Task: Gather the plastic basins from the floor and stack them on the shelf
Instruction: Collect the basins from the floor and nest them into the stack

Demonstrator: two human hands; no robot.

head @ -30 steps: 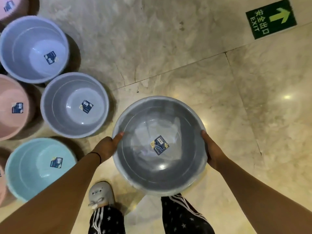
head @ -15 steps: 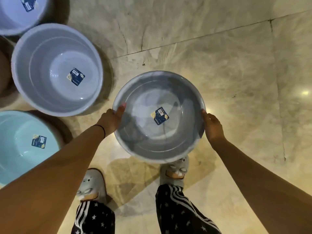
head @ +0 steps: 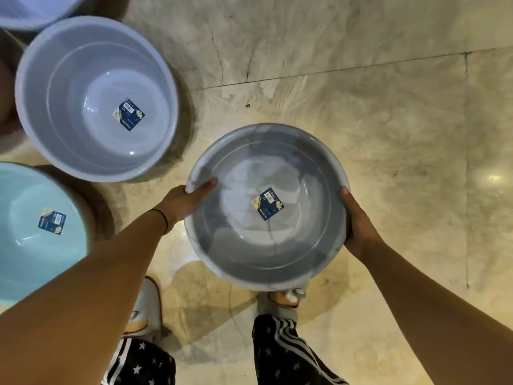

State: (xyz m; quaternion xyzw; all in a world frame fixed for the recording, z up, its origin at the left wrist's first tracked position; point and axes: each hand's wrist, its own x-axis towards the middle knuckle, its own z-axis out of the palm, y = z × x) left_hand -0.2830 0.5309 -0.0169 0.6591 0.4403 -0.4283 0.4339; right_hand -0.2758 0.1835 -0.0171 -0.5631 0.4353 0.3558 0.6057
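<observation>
I hold a grey plastic basin (head: 311,190) with a blue label in its bottom, level, in front of me above the floor. My left hand (head: 183,201) grips its left rim, thumb over the edge. My right hand (head: 358,226) grips the right rim. To the left on the floor stands a pale lilac-grey basin (head: 91,65). A light blue basin (head: 25,245) sits at the left edge, partly behind my left forearm. A third pale basin (head: 30,9) shows only its rim at the top left. No shelf is in view.
The floor (head: 388,120) is polished beige marble with tile joints. A pink basin edge (head: 5,107) shows at the far left. My two feet in grey slippers (head: 283,300) stand right below the held basin.
The view has shifted down and left over the second: the exit sign left the frame and the floor basins drew closer. Both hands keep the same hold on the grey basin.
</observation>
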